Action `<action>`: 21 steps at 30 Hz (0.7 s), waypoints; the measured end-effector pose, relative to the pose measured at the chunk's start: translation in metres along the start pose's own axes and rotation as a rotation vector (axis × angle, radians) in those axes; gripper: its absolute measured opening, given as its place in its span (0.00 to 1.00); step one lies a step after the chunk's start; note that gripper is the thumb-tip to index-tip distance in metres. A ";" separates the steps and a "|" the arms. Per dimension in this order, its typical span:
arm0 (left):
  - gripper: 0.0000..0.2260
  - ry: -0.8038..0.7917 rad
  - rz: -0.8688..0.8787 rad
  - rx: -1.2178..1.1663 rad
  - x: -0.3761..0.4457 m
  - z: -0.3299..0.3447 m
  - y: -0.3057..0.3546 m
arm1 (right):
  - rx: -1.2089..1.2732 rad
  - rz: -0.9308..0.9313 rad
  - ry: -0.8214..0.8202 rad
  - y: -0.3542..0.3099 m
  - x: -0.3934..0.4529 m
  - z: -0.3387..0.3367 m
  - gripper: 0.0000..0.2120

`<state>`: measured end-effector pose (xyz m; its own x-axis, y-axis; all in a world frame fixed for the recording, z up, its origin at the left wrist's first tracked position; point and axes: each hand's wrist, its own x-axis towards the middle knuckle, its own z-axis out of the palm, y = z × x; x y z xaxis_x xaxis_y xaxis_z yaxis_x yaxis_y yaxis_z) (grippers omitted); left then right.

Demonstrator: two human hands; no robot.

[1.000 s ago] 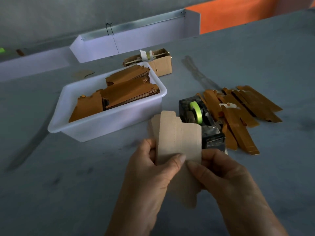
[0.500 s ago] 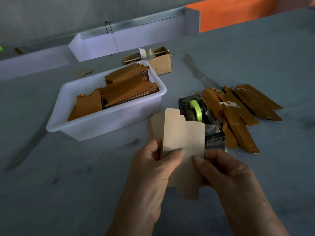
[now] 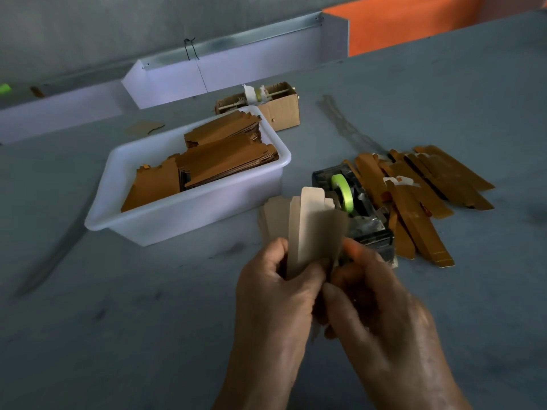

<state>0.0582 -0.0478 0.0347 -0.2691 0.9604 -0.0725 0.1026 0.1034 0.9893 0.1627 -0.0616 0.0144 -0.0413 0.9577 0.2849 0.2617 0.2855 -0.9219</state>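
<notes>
So, holding a card blank [image 3: 313, 229] up off the worktop [image 3: 118, 321], near centre, just in front of the tape dispenser [image 3: 364, 220]. Got the left hand [image 3: 275, 294] curled round its lower left edge with the thumb across the front. Got the right hand [image 3: 376, 306] gripping the lower right edge, fingers tucked behind. Standing roughly upright with the plain pale side facing the camera, folded lengthways into a few panels, tabs at the top. Bit blurry around the right hand, so can't make out the fingertips exactly.

Behind the blank: black dispenser with a lime green tape roll [image 3: 343, 192]. Right beside that, a loose pile of folded brown strips [image 3: 429, 184] fanned out on the worktop. Left of the dispenser, a white tub [image 3: 183, 220] with stacks of flat brown blanks [image 3: 225, 155] inside, one lot leaning at the left end. Just past the tub's far right corner, a small open cardboard box [image 3: 285, 110]. Further back, a long white tray [image 3: 236, 69] along the far edge, orange panel [image 3: 399, 25] beyond it.
</notes>
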 end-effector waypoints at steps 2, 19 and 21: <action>0.03 -0.081 -0.050 -0.063 -0.002 -0.003 0.003 | 0.063 -0.012 -0.039 -0.004 0.001 -0.003 0.19; 0.06 -0.427 -0.019 0.119 -0.002 -0.021 0.008 | 0.391 0.380 -0.099 0.004 0.015 -0.020 0.17; 0.04 -0.423 -0.052 0.126 -0.002 -0.019 0.008 | 0.530 0.434 -0.118 0.003 0.016 -0.021 0.12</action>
<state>0.0412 -0.0538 0.0451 0.1360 0.9717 -0.1930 0.2222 0.1600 0.9618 0.1829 -0.0466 0.0219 -0.1519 0.9783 -0.1410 -0.2271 -0.1734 -0.9583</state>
